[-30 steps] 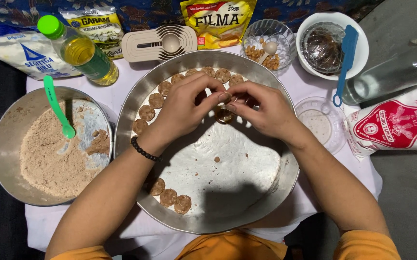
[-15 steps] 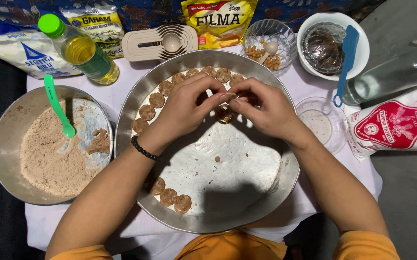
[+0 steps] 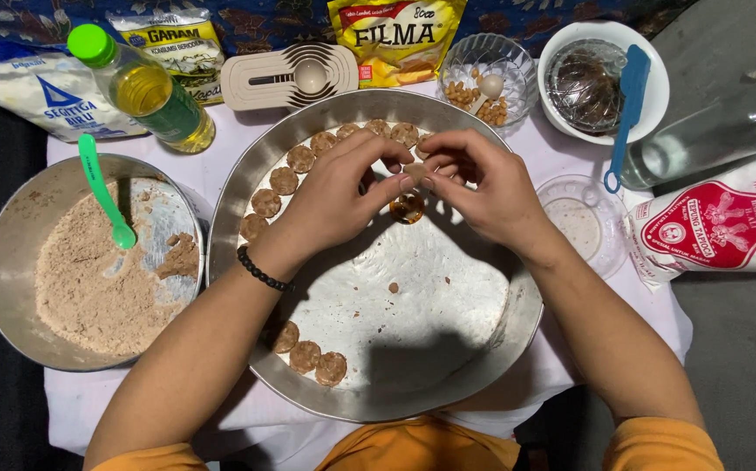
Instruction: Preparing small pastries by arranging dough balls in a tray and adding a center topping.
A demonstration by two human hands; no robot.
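Two hands are brought together over the upper middle of a large round metal tray [image 3: 491,349], and a small pale lump of dough [image 3: 414,170] is pinched between their fingertips. The left hand [image 3: 334,205] is curled, with thumb and forefinger closed on the lump from one side; the right hand [image 3: 483,187] is closed on it from the other side, its fingers bent inward. A black bead bracelet [image 3: 260,270] is worn on the left wrist.

Just below the fingertips, a small cup of amber liquid [image 3: 408,208] is seen on the tray floor, partly shaded by the hands. Beyond the left hand's knuckles, flat brown dough rounds [image 3: 284,180] are laid in an arc along the tray's rim, and three more rounds [image 3: 306,356] are lined up near the left forearm. One crumb [image 3: 393,287] is left on the bare metal between the wrists.

To the outer side of the left arm, a metal bowl of brown crumbly mixture [image 3: 73,279] is set with a green spoon [image 3: 103,192] resting in it, and a bottle of yellow oil [image 3: 147,92] is laid beyond that. Past the fingertips, a glass bowl of peanuts [image 3: 487,74] is placed. To the outer side of the right hand, a white bowl [image 3: 561,39] with a blue spatula [image 3: 626,100], a small clear dish [image 3: 583,222] and a red-and-white packet [image 3: 718,227] are found.
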